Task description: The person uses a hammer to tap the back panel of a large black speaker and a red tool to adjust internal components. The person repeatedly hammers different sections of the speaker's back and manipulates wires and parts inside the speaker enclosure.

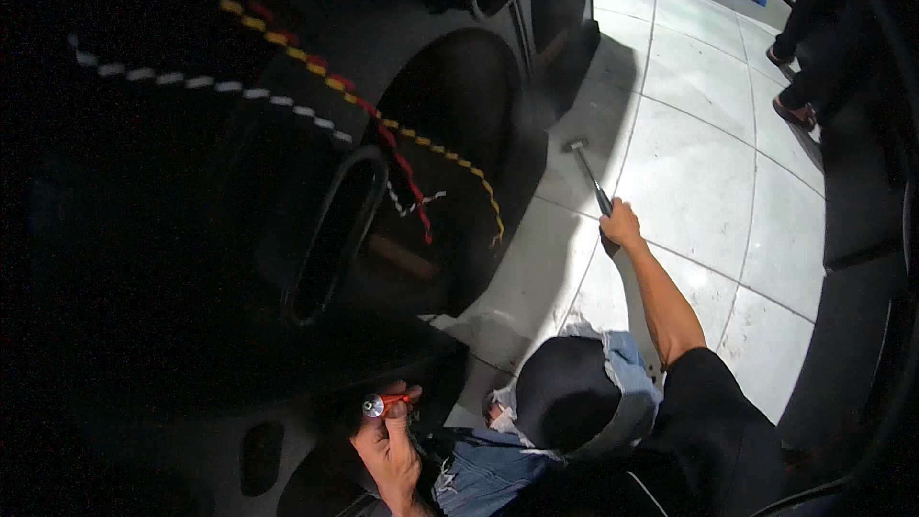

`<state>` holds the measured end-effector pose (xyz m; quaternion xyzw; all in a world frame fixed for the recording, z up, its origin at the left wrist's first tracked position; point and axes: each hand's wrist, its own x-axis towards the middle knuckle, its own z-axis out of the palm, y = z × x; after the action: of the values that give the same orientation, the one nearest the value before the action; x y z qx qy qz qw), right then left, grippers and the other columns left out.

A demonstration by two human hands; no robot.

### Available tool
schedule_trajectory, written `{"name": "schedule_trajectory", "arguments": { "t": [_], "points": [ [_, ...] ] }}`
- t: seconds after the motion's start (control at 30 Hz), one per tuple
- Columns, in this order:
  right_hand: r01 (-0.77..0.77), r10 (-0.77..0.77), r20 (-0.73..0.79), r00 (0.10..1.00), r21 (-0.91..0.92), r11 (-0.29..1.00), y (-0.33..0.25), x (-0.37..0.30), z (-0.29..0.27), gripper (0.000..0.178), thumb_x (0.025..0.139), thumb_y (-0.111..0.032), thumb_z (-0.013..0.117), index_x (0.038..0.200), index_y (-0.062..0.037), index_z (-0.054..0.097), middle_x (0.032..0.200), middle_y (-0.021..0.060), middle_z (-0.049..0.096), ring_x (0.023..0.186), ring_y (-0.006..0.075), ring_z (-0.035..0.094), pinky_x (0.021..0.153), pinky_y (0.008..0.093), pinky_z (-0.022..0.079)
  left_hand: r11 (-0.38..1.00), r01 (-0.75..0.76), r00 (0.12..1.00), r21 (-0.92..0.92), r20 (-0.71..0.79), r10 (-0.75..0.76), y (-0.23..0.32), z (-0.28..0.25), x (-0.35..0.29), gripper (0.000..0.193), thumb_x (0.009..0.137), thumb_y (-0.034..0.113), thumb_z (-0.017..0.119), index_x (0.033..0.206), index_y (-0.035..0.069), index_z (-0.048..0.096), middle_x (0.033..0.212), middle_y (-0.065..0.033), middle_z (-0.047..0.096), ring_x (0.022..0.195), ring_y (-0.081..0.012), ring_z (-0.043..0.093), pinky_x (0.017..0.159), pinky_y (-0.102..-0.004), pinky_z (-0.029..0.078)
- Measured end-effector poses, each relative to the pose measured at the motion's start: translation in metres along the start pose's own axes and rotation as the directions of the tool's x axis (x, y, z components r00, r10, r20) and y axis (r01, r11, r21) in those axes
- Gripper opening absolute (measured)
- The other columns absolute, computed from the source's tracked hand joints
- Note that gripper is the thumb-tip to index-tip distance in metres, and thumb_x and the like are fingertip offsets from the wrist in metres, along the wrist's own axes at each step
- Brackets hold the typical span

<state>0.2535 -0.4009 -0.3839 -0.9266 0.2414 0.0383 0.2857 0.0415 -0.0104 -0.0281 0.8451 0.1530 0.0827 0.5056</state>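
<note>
While its metal head (pixel 574 146) pointed away beyond the knuckles, a hammer (pixel 591 175) was held over the pale tiled floor (pixel 685 163), the right hand (pixel 622 223) wrapped around the near end of its dark handle (pixel 604 201); whether the head touched the tiles could not be told. It looked stiff and head-heavy, so a low hold like this one would favour swing, and one nearer the head control. Well to the left of that grip and closer to the body, the left hand (pixel 391 455) gripped a slim orange-and-silver tool (pixel 385 403) between thumb and fingers; it seemed light, rigid and perhaps slick, best taken by its orange part. Ahead of the left hand, a yellow-and-black wire (pixel 278 37), a red wire (pixel 410 168) and a white-and-black wire (pixel 228 87) hung before a black cabinet (pixel 541 110), bendable by their look, with ends that might fray. Far beyond the right hand, to its right, were another person's shoes (pixel 795 114).
</note>
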Motion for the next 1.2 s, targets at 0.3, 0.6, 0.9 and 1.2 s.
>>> {"name": "schedule_trajectory", "arguments": {
  "t": [0.3,0.6,0.9,1.2],
  "points": [
    [-0.031,-0.337,0.039,0.941,0.999,0.031,-0.139,-0.098,-0.088,0.027,0.090,-0.009,0.063,0.107,-0.0069,0.041,0.079,0.0043,0.053,0.054,0.0107,0.053,0.043,0.0250,0.048,0.984,0.008,0.980,0.181,0.194,-0.044,-0.012,0.035,0.029,0.023,0.096,0.014,0.059,0.105,-0.005,0.069,0.096,-0.0158,0.073,0.092,-0.0221,0.070,0.085,-0.0319,0.053],
    [0.362,-0.403,-0.411,0.818,0.912,-0.195,-0.229,-0.068,-0.171,0.036,0.101,-0.042,0.049,0.104,-0.0069,0.050,0.064,-0.0037,0.042,0.045,0.0042,0.041,0.038,0.0199,0.037,0.958,-0.010,0.968,0.287,0.243,-0.062,-0.003,0.049,0.030,0.027,0.097,0.018,0.058,0.107,-0.004,0.068,0.098,-0.0162,0.073,0.093,-0.0228,0.070,0.085,-0.0317,0.052],
    [0.689,-0.201,-0.662,0.722,0.667,0.283,-0.246,-0.015,-0.140,0.041,0.103,-0.048,0.041,0.093,-0.0089,0.047,0.057,-0.0029,0.039,0.042,0.0078,0.039,0.038,0.0224,0.035,0.956,-0.039,0.973,0.289,0.228,-0.029,-0.004,0.047,0.027,0.023,0.097,0.015,0.058,0.106,-0.004,0.068,0.095,-0.0167,0.073,0.091,-0.0232,0.071,0.082,-0.0317,0.053],
    [0.751,-0.057,-0.790,0.611,0.601,-0.272,-0.244,-0.054,-0.180,0.041,0.103,-0.041,0.043,0.079,-0.0078,0.045,0.057,0.0001,0.041,0.041,0.0084,0.041,0.034,0.0246,0.037,0.955,-0.080,0.972,0.285,0.233,0.012,-0.008,0.040,0.029,0.021,0.096,0.014,0.059,0.106,-0.002,0.069,0.095,-0.0155,0.074,0.092,-0.0235,0.072,0.083,-0.0309,0.053]
  ]
}}
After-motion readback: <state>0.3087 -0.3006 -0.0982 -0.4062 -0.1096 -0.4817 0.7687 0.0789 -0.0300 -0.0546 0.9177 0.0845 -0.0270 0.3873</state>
